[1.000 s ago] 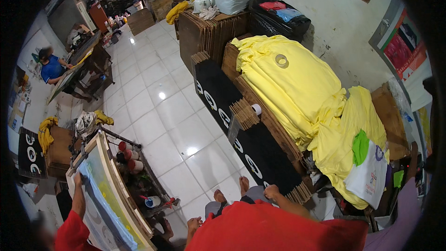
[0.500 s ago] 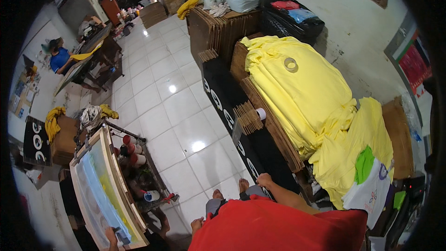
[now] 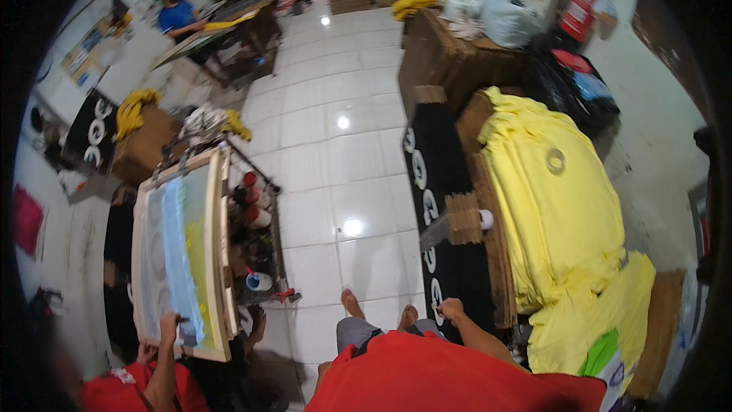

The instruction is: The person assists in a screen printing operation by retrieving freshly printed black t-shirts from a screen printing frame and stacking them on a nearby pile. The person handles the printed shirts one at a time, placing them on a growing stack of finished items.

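My right hand (image 3: 451, 310) is closed, its fingers curled, at the near end of a long black panel (image 3: 467, 282) with white round prints along its edge. Whether anything is inside the fingers is hidden. Only a sliver of my left hand (image 3: 323, 371) shows beside my red shirt, with the fingers out of sight. On the black panel lie a stack of brown cardboard pieces (image 3: 463, 218), a clear flat strip (image 3: 435, 233) and a white roll (image 3: 486, 219). To the right rises a big pile of yellow fabric (image 3: 560, 191), topped by a tape roll (image 3: 555, 159).
At left a co-worker in red has a hand (image 3: 169, 326) on a wooden-framed screen (image 3: 219, 259) with blue ink. Bottles and a cup (image 3: 258, 281) stand on a rack beside it. White tiled floor (image 3: 328, 183) runs between. Another person (image 3: 180, 19) works at the far left.
My view has turned to the right and tilted, so the scene sits differently. More of the red-shirted co-worker shows at lower left. My right hand stays by the black panel; less of my left hand shows.
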